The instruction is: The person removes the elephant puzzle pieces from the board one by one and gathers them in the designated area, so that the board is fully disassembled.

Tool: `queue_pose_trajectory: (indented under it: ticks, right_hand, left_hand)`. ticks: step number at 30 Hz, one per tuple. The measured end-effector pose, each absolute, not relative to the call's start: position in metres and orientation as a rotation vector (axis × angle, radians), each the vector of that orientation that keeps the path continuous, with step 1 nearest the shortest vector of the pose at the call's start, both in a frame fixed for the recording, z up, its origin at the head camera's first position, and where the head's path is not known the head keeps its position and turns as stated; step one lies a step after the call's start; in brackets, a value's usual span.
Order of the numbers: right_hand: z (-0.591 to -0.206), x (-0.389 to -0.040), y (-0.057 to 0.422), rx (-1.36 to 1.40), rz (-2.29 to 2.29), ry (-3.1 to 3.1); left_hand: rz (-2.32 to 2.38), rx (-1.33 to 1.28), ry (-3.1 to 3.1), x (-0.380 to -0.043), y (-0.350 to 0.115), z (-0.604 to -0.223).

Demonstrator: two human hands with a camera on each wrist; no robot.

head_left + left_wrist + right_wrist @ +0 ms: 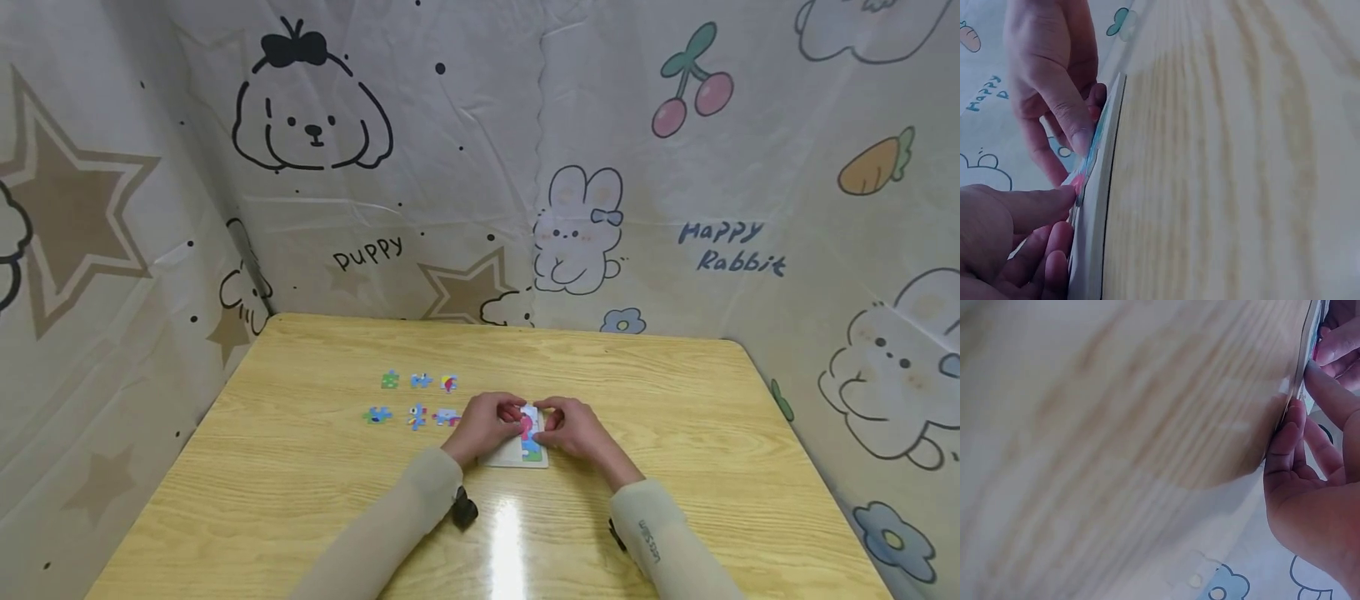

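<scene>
A small jigsaw puzzle board (512, 461) with a pale tray and raised rim lies on the table, a column of colourful pieces (531, 446) along its right side. My left hand (483, 427) reaches over the board from the left. Between its thumb and fingers it pinches a puzzle piece with pink on it (1077, 181), low over the tray. From the right, my right hand (576, 429) grips the board's right edge, fingers at the rim and thumb on top. The hands cover part of the tray in the head view.
Loose puzzle pieces lie in two rows left of the board, among them a green one (390, 381), a red and yellow one (448, 382) and a blue one (417, 416). The wooden table (300, 467) meets a printed cloth backdrop (465, 192) behind and at both sides.
</scene>
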State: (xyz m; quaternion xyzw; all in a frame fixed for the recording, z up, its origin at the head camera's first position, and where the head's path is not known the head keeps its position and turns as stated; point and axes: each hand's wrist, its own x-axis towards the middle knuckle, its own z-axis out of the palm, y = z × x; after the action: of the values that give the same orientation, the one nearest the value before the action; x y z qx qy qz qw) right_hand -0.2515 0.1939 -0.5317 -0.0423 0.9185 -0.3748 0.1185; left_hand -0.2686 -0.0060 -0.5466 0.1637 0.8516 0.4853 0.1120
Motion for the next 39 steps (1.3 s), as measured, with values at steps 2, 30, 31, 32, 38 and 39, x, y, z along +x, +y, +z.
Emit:
queue_pose_trajectory:
  ticks: [2,30,31,32,38,39]
  right_hand:
    - [-0.5314,-0.2516,0.1945,-0.119,-1.101,2.676]
    - [-0.5296,-0.2529,0.1958,-0.103,-1.139,2.652]
    - [-0.5293,-0.2527,0.1958,-0.1,-1.14,2.649]
    - [-0.5294,-0.2528,0.1958,-0.096,-1.139,2.646]
    - [-0.5301,-0.2526,0.1952,-0.087,-1.132,2.645]
    - [-0.5299,-0.2523,0.195,-0.094,-1.132,2.649]
  left_hand:
    - [1.448,0.463,2.497,-0.2683,-0.0051,-0.5465]
    - [1.514,0.535,2.527,-0.2723,0.0002,-0.5476]
    - [1.521,0.539,2.517,-0.2723,0.0,-0.5478]
    - [1.525,0.541,2.511,-0.2723,-0.0002,-0.5478]
    - [1.542,0.547,2.5,-0.2721,-0.0013,-0.5483]
    - [1.546,0.551,2.498,-0.2721,-0.0014,-0.5483]
